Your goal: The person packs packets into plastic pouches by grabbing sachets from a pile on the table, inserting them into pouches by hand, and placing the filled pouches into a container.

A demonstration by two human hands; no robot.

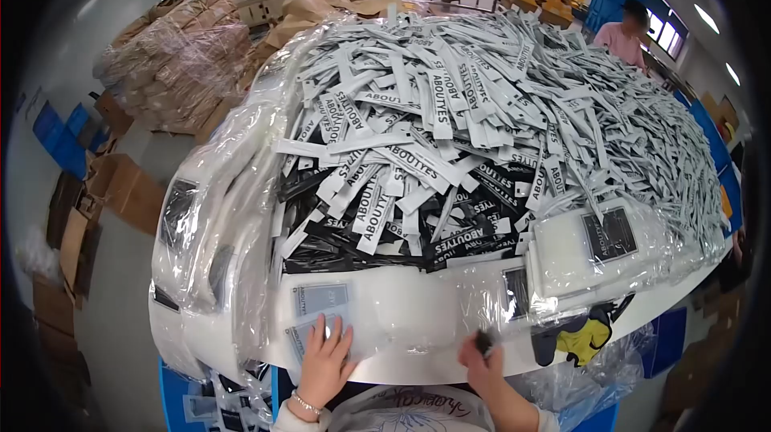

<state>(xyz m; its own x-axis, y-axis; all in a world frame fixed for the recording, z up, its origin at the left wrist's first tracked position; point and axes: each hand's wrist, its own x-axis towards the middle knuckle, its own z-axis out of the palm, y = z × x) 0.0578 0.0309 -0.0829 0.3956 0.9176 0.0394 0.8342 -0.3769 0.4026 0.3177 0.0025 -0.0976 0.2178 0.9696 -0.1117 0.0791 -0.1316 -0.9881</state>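
Observation:
My left hand [324, 360] lies with spread fingers on a frosted clear plastic bag [321, 300] that has a pale blue-grey printed panel, near the table's front edge. Another such bag seems to lie under the fingers. To its right, my right hand [487, 368] is closed around a small black item [484, 342]; its exact kind is hard to make out. Beyond both hands rises a big heap of slim white packets [438, 103] printed ABOUTYES. Black packets [482, 231] of the same shape lie at the heap's near side.
Stacks of clear plastic bags stand left [217, 255] and right [562, 247] of the hands. A black-and-yellow glove [582, 340] rests at the front right edge. A co-worker [625, 38] is at the far right. Wrapped brown bundles [181, 59] stand on the far left.

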